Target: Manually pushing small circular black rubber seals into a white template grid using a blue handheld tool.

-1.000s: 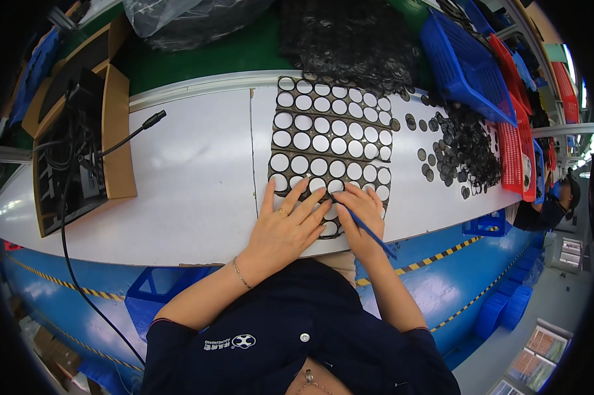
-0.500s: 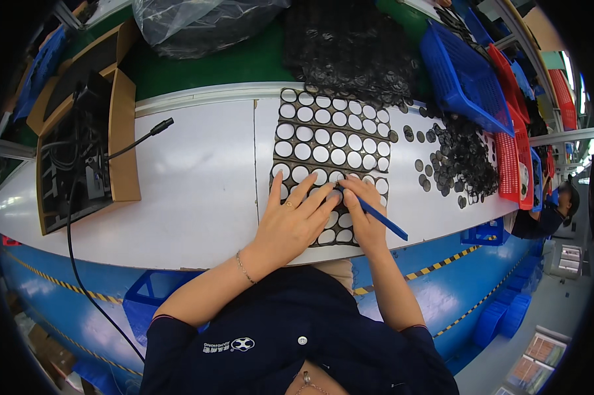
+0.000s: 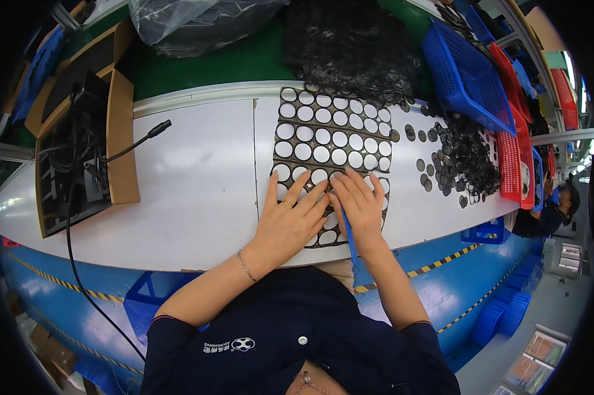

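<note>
While the left hand (image 3: 286, 220) keeps nearly the same pose over the near part of the flat black sheet of round holes (image 3: 315, 123), the right hand (image 3: 364, 214) has changed since half a second ago: its fingers reach out flatter, and the slim blue stick-shaped tool (image 3: 349, 234), which slanted out to the right, now points back toward the sheet's near edge.

Two hands, one sheet and one blue tool are in play. Seven holes make up the sheet's farthest row, and four full rows show beyond the hands; the nearer ones are partly covered. The loose black discs (image 3: 465, 155) right of the sheet are too many to count. Beyond its far right corner stands one blue plastic basket (image 3: 478, 112); well to its left is one open cardboard box (image 3: 123, 138) holding black cables.

The sheet lies flat on the white desk (image 3: 192, 184), directly under both hands' fingers. The left fingers are spread wide, pressing on it and gripping nothing visible. The right hand has the tool tucked along its thumb side, its other fingers extended; how tight that hold is, I cannot tell.
</note>
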Motion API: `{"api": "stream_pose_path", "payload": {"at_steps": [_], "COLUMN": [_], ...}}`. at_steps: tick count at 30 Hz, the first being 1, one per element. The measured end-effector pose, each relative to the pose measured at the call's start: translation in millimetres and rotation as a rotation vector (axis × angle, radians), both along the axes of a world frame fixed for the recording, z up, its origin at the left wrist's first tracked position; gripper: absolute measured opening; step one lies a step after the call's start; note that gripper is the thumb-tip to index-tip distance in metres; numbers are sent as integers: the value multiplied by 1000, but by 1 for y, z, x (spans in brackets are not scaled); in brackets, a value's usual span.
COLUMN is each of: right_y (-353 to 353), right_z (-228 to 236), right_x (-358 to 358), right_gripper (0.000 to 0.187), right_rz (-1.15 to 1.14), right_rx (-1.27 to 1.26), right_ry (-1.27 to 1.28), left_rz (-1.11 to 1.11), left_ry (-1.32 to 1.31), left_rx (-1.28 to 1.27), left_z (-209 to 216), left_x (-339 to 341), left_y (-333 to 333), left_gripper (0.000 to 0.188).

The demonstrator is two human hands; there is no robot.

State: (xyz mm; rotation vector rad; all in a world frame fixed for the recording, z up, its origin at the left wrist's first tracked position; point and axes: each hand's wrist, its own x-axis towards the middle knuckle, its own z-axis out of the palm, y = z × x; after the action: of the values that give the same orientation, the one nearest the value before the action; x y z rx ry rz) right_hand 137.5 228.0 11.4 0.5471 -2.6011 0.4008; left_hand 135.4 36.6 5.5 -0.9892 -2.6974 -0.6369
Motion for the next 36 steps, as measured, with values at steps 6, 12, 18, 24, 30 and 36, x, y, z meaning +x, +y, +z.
{"api": "stream_pose_path", "payload": {"at_steps": [6, 12, 18, 24, 30, 36], "right_y": [35, 15, 11, 11, 12, 7], "right_z": [8, 0, 3, 3, 4, 1], "right_x": [-39, -30, -31, -30, -31, -32], "right_gripper": [19, 22, 21, 21, 21, 25], "right_rz": [-329, -137, -120, -127, -117, -6], "right_rx": [-674, -611, -558, -544, -529, -49], "right_ry": [-134, -332, -353, -359, -367, -21], "left_rz": [-6, 36, 47, 40, 41, 32], "left_ry": [-23, 45, 3, -9, -22, -23], "left_rx": [7, 19, -38, -43, -29, -39], "left_z": [5, 9, -2, 0, -2, 1], "left_x": [-2, -31, -33, -34, -33, -34], "left_y": [-1, 6, 6, 6, 7, 5], "left_gripper": [46, 47, 49, 49, 50, 50]}}
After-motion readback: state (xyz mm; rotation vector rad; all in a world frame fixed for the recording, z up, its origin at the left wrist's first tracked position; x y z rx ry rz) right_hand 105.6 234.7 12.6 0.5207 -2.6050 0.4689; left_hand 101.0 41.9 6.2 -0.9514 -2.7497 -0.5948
